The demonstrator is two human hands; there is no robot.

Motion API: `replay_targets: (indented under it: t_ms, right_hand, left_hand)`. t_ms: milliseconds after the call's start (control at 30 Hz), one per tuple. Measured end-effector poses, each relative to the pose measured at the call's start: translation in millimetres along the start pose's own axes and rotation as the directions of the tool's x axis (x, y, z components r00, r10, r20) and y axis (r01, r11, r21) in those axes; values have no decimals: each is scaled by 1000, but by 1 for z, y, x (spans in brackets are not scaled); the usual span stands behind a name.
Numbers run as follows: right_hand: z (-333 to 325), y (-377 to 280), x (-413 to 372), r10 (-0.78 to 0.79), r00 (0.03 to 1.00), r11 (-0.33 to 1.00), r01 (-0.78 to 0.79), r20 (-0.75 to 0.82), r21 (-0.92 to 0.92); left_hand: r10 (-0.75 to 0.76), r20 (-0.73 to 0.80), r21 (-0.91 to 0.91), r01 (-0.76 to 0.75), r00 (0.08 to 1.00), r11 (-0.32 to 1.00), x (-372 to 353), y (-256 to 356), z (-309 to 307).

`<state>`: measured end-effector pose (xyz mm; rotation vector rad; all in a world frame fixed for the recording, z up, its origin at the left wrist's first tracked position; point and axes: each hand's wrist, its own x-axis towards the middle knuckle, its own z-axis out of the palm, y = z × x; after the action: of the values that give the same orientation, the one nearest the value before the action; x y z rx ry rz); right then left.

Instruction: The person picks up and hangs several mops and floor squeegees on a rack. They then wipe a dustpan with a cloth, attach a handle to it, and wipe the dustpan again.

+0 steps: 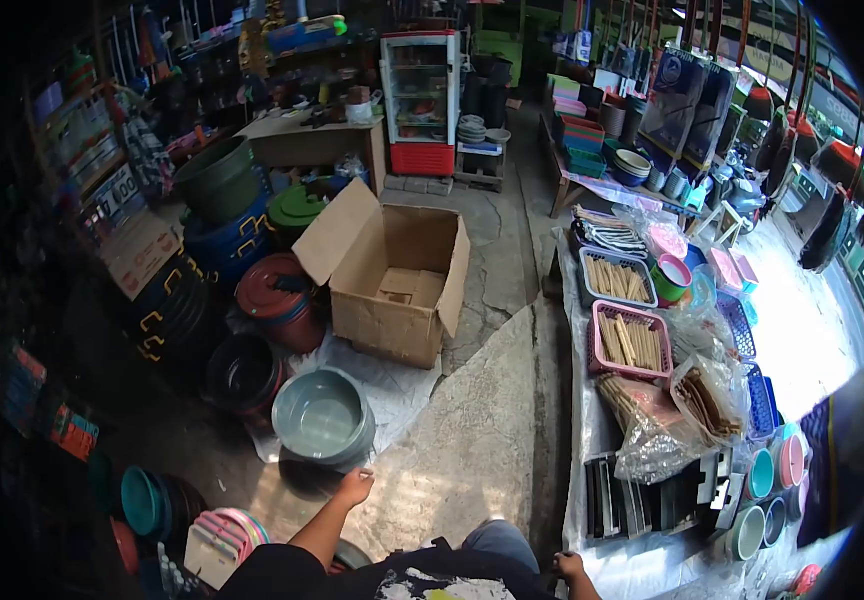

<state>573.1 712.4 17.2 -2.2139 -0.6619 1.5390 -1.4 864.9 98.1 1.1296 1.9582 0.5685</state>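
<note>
My left hand (355, 487) is closed just below a grey-green plastic basin (324, 415); a small pale spot shows at its fingertips. I cannot make out what it holds, or whether it touches the basin. Beneath the basin, a dark round shape (307, 480) partly shows. My right hand (570, 566) is low by my side, near the edge of the goods table, its fingers curled around something dark that I cannot identify. Beyond the basin stands a cardboard box (387, 325) with its flaps up and some folded cardboard inside.
Lidded red buckets (277, 295), a black bucket (242, 375) and a large green tub (217, 185) crowd the left. The right-hand table holds a pink basket (630, 340) of wooden sticks, plastic-wrapped goods and black metal pieces. A glass-door fridge (420, 105) stands behind.
</note>
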Motion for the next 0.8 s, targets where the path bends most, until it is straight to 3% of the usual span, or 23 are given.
replay_targets:
  t_ms: [67, 167, 200, 267, 300, 367, 400, 467, 533, 567, 600, 667, 733, 800]
  right_hand:
    - [7, -30, 55, -47, 999, 997, 46, -7, -62]
    - [8, -85, 125, -81, 997, 988, 79, -14, -134]
    - [7, -111, 150, -72, 997, 989, 68, -27, -133]
    - [1, -166, 182, -77, 997, 997, 78, -14, 10]
    - [-7, -197, 202, -56, 998, 998, 56, 27, 13]
    - [-19, -253, 234, 7, 998, 1000, -6, 56, -26]
    - [-25, -289, 251, 37, 999, 997, -35, 34, -64]
    - [-42, -358, 283, 6, 997, 987, 5, 72, -162]
    - [-56, -424, 327, -72, 986, 977, 101, 153, -187]
    - [-58, -460, 346, -84, 985, 973, 114, 153, -201]
    - [-59, -502, 357, -96, 985, 985, 115, 147, -127]
    - [-55, -544, 439, -313, 935, 907, 346, 165, -240]
    - [-48, -619, 459, -403, 898, 870, 436, 176, -231]
    - [-37, -699, 452, -358, 908, 899, 398, 219, -184]
  left_hand:
    - [60, 7, -13, -60, 998, 998, 44, 66, 2]
    - [165, 8, -80, -164, 986, 983, 132, 72, 48]
    - [152, 3, -19, -152, 988, 988, 139, 93, 53]
    - [64, 61, 166, -73, 996, 983, 171, 86, 79]
    - [-61, 94, 235, 38, 994, 971, 181, 78, 91]
    - [-154, 214, 318, 80, 965, 945, 189, 66, 101]
    - [-206, 279, 391, 85, 938, 916, 196, 68, 102]
    - [-470, 353, 413, 316, 809, 854, 210, 109, 93]
    - [-206, 281, 370, 92, 937, 924, 223, 131, 88]
    - [-556, 83, -264, 556, 827, 788, 229, 157, 97]
    - [-565, 83, -286, 563, 821, 776, 243, 174, 99]
    - [-569, 12, -408, 523, 823, 748, 276, 198, 103]
    - [-561, 25, -442, 512, 827, 736, 308, 215, 115]
    - [-538, 70, -427, 513, 840, 745, 350, 227, 127]
